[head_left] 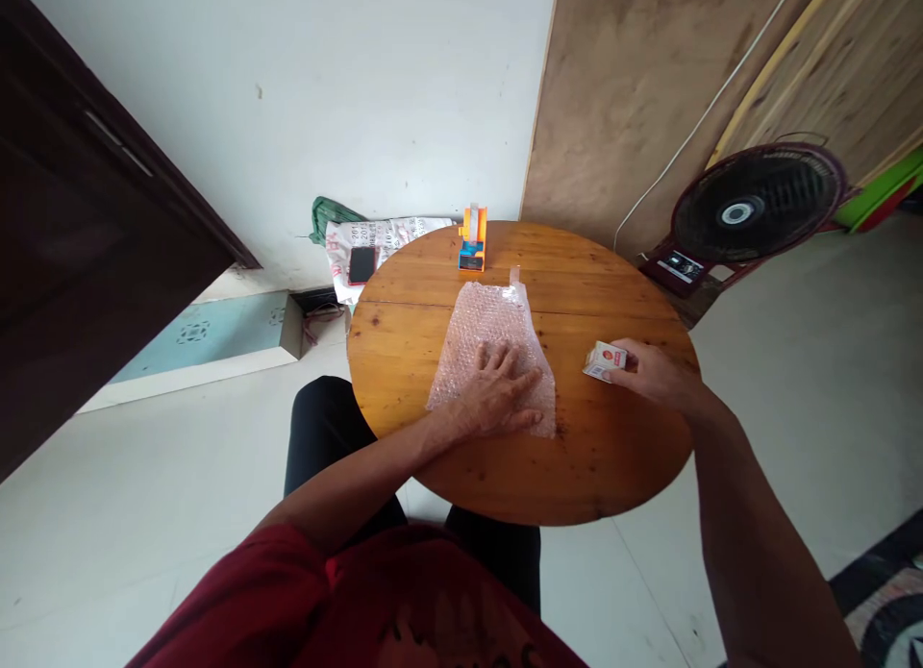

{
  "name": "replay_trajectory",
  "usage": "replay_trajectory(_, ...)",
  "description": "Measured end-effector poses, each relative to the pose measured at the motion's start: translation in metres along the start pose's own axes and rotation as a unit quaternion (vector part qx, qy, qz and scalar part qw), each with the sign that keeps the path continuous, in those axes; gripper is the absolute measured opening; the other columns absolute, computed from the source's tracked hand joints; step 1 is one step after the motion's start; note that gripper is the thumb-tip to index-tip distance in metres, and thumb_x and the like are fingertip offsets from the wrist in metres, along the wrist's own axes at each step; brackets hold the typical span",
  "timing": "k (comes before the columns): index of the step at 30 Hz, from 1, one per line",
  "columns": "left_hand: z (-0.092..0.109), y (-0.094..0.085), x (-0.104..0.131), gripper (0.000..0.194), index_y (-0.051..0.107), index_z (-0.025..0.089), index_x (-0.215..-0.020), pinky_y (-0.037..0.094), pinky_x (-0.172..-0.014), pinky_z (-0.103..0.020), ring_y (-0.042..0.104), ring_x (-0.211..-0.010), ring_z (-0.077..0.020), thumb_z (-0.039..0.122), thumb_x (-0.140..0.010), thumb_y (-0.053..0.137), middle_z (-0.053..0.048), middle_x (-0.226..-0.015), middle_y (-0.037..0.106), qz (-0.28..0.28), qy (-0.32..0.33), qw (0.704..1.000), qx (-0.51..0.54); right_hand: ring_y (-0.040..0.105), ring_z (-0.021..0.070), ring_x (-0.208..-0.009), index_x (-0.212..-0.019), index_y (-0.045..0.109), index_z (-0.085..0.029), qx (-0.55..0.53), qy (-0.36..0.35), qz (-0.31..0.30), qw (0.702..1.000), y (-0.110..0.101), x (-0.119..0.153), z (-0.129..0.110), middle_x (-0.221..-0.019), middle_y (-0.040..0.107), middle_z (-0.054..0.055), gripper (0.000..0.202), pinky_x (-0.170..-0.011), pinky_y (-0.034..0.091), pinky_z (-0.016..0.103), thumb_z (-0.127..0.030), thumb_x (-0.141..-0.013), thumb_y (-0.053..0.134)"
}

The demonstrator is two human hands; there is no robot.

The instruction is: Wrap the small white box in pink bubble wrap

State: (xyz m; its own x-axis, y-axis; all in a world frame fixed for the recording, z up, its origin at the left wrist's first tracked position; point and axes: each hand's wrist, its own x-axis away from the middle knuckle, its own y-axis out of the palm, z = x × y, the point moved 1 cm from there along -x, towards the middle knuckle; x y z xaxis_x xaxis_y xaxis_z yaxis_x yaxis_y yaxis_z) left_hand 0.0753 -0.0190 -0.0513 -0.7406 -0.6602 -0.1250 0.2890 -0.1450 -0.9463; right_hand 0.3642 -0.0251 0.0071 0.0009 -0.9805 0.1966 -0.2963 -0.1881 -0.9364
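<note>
Your left hand (499, 397) lies flat, fingers spread, hiding part of the clear plastic bubble-wrap sheet (490, 320); your right hand (655, 372) grips a small white-and-red box (603, 360), partly covered, over the round brown wooden table (396, 365).

Printed sheet (393, 234): digits "201", twice; remainder unclear.
Small box (604, 359): red print, too small to read.
Fan label (680, 265): illegible.

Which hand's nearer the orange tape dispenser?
Left: left hand lies on bubble wrap, in front of the tape dispenser; right hand, holding the small box, is farther, to its right.
</note>
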Motion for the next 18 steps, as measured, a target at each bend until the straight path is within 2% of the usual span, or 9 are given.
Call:
replay_trajectory(2,0.000,0.000,0.000,0.073,0.047,0.023,-0.149,0.012,-0.117,-0.072,0.024,-0.149,-0.0490,0.066,-0.090,0.053,-0.023,-0.159,0.032,-0.002,-0.005,1.000,0.002,0.067,0.0316,-0.104,-0.122,0.062,-0.023,0.010,0.007,0.024,1.000,0.000,0.004,0.008,-0.118,0.072,0.009,0.044,-0.082,0.052,0.040,-0.042,-0.082,0.062)
replay_trajectory(4,0.000,0.001,0.000,0.073,0.046,0.023,-0.150,0.012,-0.117,-0.072,0.023,-0.150,-0.0491,0.065,-0.090,0.052,-0.023,-0.159,0.032,-0.003,-0.010,1.000,0.006,0.058,0.0366,-0.125,-0.131,0.057,-0.020,0.020,-0.005,0.097,0.995,-0.001,0.011,0.001,-0.134,0.064,0.014,0.052,-0.099,0.047,0.049,-0.037,-0.082,0.062)
replay_trajectory(6,0.000,0.002,0.000,0.073,0.047,0.023,-0.150,0.012,-0.117,-0.073,0.023,-0.150,-0.0489,0.065,-0.090,0.053,-0.023,-0.159,0.032,0.000,-0.008,1.000,0.007,0.053,0.0348,-0.131,-0.133,0.055,-0.019,-0.010,-0.047,0.168,0.985,-0.001,0.020,-0.024,-0.139,0.060,0.015,0.048,-0.108,0.042,0.051,-0.034,-0.088,0.056)
replay_trajectory(7,0.000,0.003,0.000,0.073,0.047,0.023,-0.150,0.012,-0.117,-0.073,0.023,-0.150,-0.0490,0.065,-0.090,0.053,-0.023,-0.159,0.032,0.002,-0.007,1.000,0.008,0.055,0.0319,-0.129,-0.131,0.057,-0.020,-0.046,-0.079,0.175,0.980,0.001,0.024,-0.042,-0.137,0.061,0.014,0.043,-0.108,0.043,0.047,-0.034,-0.090,0.054)
replay_trajectory(10,-0.001,0.010,-0.001,0.073,0.047,0.022,-0.149,0.010,-0.118,-0.073,0.022,-0.150,-0.0486,0.065,-0.090,0.052,-0.021,-0.159,0.034,0.005,-0.010,1.000,0.009,0.058,0.0248,-0.126,-0.124,0.060,-0.024,-0.120,-0.209,0.118,0.963,0.019,0.029,-0.106,-0.134,0.063,0.009,0.031,-0.107,0.046,0.040,-0.030,-0.097,0.048)
replay_trajectory(13,-0.003,0.017,-0.003,0.059,0.051,0.023,-0.146,0.010,-0.122,-0.067,0.024,-0.150,-0.0436,0.050,-0.094,0.051,-0.014,-0.153,0.047,-0.012,-0.022,1.000,0.002,0.055,0.0232,-0.129,-0.123,0.060,-0.021,-0.125,-0.311,0.072,0.939,0.045,0.013,-0.154,-0.140,0.059,0.010,0.031,-0.110,0.043,0.039,-0.024,-0.098,0.043)
replay_trajectory(15,-0.004,0.018,-0.004,0.055,0.054,0.025,-0.144,0.011,-0.123,-0.065,0.025,-0.149,-0.0423,0.046,-0.093,0.051,-0.011,-0.150,0.050,-0.017,-0.022,1.000,-0.002,0.055,0.0244,-0.129,-0.124,0.060,-0.019,-0.095,-0.310,0.065,0.944,0.060,-0.008,-0.162,-0.138,0.060,0.012,0.033,-0.111,0.043,0.042,-0.023,-0.099,0.040)
replay_trajectory(18,-0.003,0.014,-0.004,0.065,0.052,0.026,-0.146,0.009,-0.120,-0.071,0.024,-0.149,-0.0463,0.059,-0.091,0.054,-0.015,-0.158,0.039,-0.004,-0.014,1.000,0.002,0.055,0.0268,-0.128,-0.127,0.059,-0.013,-0.045,-0.228,0.122,0.965,0.072,-0.040,-0.140,-0.134,0.062,0.016,0.037,-0.112,0.041,0.045,-0.024,-0.098,0.039)
